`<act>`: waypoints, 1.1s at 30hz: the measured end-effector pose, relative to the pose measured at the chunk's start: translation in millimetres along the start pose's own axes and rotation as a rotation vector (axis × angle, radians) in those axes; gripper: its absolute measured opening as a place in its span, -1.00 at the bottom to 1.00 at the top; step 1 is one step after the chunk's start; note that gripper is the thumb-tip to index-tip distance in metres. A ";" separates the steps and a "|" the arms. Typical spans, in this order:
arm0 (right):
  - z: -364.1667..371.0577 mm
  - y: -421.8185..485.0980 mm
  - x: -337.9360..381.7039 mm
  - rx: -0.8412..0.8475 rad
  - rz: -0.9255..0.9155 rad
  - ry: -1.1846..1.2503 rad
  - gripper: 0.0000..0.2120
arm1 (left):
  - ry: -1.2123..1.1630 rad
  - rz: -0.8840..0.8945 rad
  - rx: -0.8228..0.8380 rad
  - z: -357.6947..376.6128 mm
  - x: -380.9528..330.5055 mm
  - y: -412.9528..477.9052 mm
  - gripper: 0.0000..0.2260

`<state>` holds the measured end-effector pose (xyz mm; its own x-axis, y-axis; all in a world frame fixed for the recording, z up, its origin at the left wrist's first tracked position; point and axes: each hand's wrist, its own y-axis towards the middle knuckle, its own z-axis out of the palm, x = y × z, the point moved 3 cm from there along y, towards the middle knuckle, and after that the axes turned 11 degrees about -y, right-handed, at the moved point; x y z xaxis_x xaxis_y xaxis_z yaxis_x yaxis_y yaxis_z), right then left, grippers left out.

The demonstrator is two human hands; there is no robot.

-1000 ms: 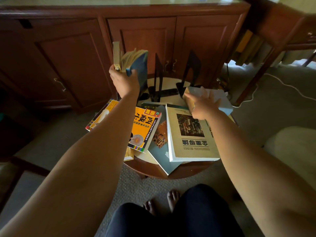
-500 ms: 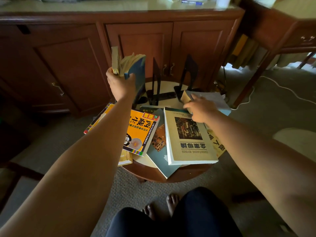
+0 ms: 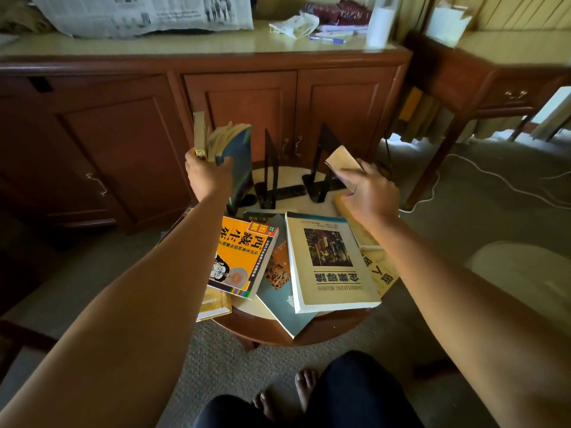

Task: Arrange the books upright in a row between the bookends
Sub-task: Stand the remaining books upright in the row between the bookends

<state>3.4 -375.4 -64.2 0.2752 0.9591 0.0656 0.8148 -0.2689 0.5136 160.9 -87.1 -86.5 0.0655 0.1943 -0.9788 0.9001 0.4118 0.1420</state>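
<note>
My left hand (image 3: 207,174) grips upright books (image 3: 230,149), a yellow-spined one and a blue-covered one with fanned pages, at the table's far left. My right hand (image 3: 369,193) holds a pale tan book (image 3: 341,160), tilted up off the table at the far right. Two black metal bookends (image 3: 272,171) (image 3: 323,162) stand between my hands at the back of the small round table (image 3: 262,330). Several books lie flat in front: an orange one (image 3: 244,257), a teal one (image 3: 282,291) and a cream one (image 3: 330,261).
A wooden cabinet (image 3: 241,97) stands right behind the table, its top holding newspaper (image 3: 145,13) and clutter. A wooden side table (image 3: 482,75) is at the right, with a white cable (image 3: 494,174) on the carpet. My bare feet (image 3: 284,393) are below the table.
My right hand has gripped the tan book and lifted its far end off the table. My left hand still holds its books upright in the same place.
</note>
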 end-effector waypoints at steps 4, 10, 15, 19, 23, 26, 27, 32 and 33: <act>-31.7 4.0 4.2 -0.165 0.094 0.150 -0.47 | -0.013 -0.026 0.012 -2.5 -1.3 -1.1 -0.54; -90.7 1.2 42.2 -0.237 0.274 0.665 -0.40 | -0.012 -0.065 0.053 -7.3 -6.2 2.2 -0.59; -110.1 4.9 88.1 -0.240 0.226 0.888 -0.40 | 0.024 -0.056 0.097 -9.6 -5.3 4.9 -0.61; -95.1 11.8 121.7 -0.217 0.195 0.895 -0.43 | 0.026 -0.054 0.119 -11.3 -5.4 5.8 -0.62; -58.4 24.3 155.1 -0.195 0.156 0.854 -0.43 | 0.026 -0.044 0.125 -13.0 -4.4 7.4 -0.61; -27.3 34.6 176.4 -0.155 0.144 0.828 -0.42 | 0.037 -0.030 0.121 -13.2 -1.9 9.1 -0.62; -17.8 38.3 182.7 -0.145 0.139 0.822 -0.42 | 0.043 -0.022 0.120 -13.3 -0.6 10.1 -0.61; 21.0 59.2 205.9 -0.025 0.108 0.820 -0.38 | 0.061 0.013 0.134 -16.5 3.6 18.0 -0.55; 30.2 63.2 207.6 0.011 0.110 0.828 -0.37 | 0.071 0.022 0.140 -17.9 4.4 19.7 -0.53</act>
<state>127.4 -195.9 -43.9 -0.1070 0.6807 0.7247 0.8113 -0.3616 0.4594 171.3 -62.2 -85.3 0.0603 0.2663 -0.9620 0.9503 0.2796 0.1370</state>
